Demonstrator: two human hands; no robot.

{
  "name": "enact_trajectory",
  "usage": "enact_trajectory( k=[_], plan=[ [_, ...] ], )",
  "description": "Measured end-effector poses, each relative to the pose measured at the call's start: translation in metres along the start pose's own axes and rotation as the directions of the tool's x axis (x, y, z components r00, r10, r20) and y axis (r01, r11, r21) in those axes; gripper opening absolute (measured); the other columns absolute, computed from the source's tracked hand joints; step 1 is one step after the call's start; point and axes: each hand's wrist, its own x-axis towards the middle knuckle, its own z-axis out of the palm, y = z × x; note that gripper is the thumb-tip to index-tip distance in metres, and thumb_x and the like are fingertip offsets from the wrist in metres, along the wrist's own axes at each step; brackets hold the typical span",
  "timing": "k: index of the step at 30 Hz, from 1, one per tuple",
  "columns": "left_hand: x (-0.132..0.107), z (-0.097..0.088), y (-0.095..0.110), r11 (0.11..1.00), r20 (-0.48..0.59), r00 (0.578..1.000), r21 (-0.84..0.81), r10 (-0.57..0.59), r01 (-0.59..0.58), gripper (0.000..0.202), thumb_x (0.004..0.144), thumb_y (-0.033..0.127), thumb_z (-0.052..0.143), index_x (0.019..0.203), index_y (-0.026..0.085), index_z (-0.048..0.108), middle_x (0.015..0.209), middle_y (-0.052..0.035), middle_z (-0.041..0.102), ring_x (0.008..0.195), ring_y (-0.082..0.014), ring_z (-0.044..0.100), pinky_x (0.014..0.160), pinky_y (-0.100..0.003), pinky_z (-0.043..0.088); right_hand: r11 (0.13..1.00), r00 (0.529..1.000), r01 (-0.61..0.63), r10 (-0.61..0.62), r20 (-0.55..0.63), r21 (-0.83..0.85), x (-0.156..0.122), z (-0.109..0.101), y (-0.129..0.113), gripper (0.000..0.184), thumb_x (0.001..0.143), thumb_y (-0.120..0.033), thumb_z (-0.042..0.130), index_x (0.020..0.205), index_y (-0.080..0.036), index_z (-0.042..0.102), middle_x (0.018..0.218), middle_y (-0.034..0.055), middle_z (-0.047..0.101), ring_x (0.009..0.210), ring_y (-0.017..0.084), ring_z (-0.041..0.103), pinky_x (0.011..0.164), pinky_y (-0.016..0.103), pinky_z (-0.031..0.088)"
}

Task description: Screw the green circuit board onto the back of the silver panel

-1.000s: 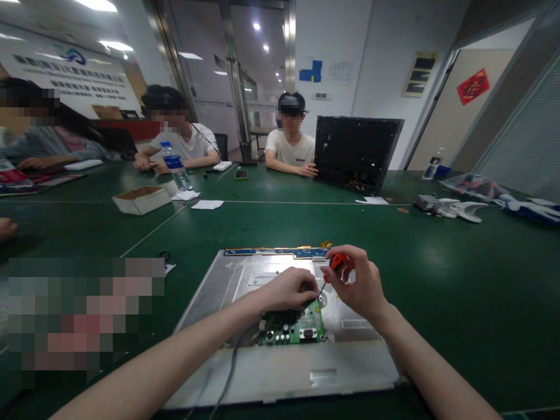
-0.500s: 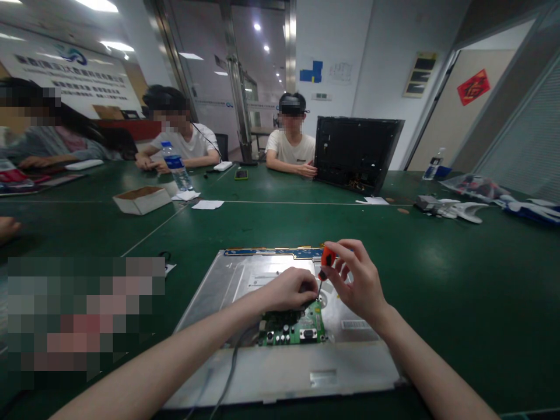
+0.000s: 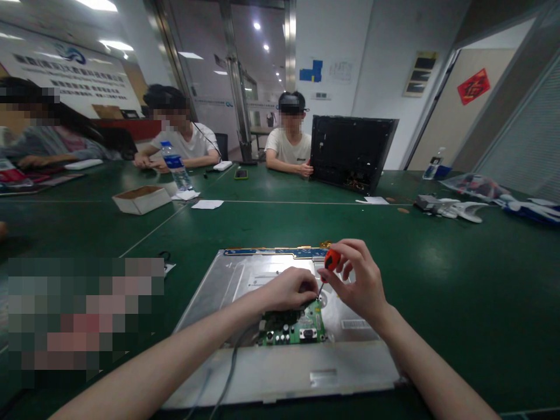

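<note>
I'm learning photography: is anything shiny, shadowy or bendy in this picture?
In the head view: pale glare on the green table, at right; darker circuit board beside the left hand; slanted wall sign, perhaps lens distortion; blocky squares at lower left.

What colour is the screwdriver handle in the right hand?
The screwdriver handle is orange-red with black parts, seen in the head view.

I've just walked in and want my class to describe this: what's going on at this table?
The right hand holds a red and black screwdriver, its tip down by the upper right corner of a green circuit board. The left hand is bent over the board; its grip is hidden. The board sits on a metal panel. Across the table, a co-worker's hand is at a black housing's edge.
</note>
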Motion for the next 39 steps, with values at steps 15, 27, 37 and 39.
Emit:
enact_trajectory(
  k=[15,27,37,39],
  plan=[
    [0.0005,0.0009,-0.0008,1.0,0.004,1.0,-0.005,-0.001,0.001,0.01,0.078,0.007,0.064,0.081,0.013,0.071,0.075,-0.0015,0.069,0.069,-0.0153,0.061,0.065,-0.022,0.043,0.999,1.0,0.002,-0.003,0.012,0.042,-0.0003,-0.0003,-0.0008,0.038,0.092,-0.022,0.063,0.126,-0.024,0.047,0.09,0.0005,0.059,0.057,0.008,0.057,0.045,0.019,0.048],
    [-0.0003,-0.0015,0.0037,1.0,-0.004,1.0,0.011,-0.022,0.022,0.008,0.078,0.008,0.066,0.08,0.012,0.072,0.074,-0.0021,0.068,0.068,-0.0154,0.06,0.064,-0.023,0.042,1.0,1.0,0.003,-0.003,0.012,-0.016,0.0036,-0.0019,-0.0072,0.035,0.095,-0.015,0.053,0.129,-0.026,0.05,0.104,0.0052,0.058,0.057,0.007,0.057,0.044,0.019,0.049],
    [-0.0001,-0.0002,0.0004,1.0,0.014,1.0,0.01,-0.004,0.003,0.009,0.078,0.01,0.064,0.08,0.013,0.072,0.077,-0.0023,0.069,0.07,-0.0157,0.06,0.066,-0.023,0.043,1.0,1.0,0.006,-0.005,-0.022,0.027,0.0007,-0.0016,-0.0015,0.032,0.091,-0.024,0.066,0.118,-0.026,0.051,0.095,0.0007,0.06,0.056,0.007,0.057,0.044,0.02,0.049],
    [-0.0002,-0.0005,0.001,1.0,0.013,1.0,0.011,-0.007,0.007,0.008,0.079,0.01,0.064,0.078,0.013,0.071,0.075,-0.0018,0.068,0.068,-0.0154,0.06,0.064,-0.023,0.043,1.0,0.999,-0.003,0.003,-0.035,0.006,0.0018,-0.0025,-0.0026,0.029,0.091,-0.024,0.066,0.117,-0.027,0.053,0.103,0.0029,0.056,0.058,0.007,0.057,0.045,0.02,0.051]
  ],
)
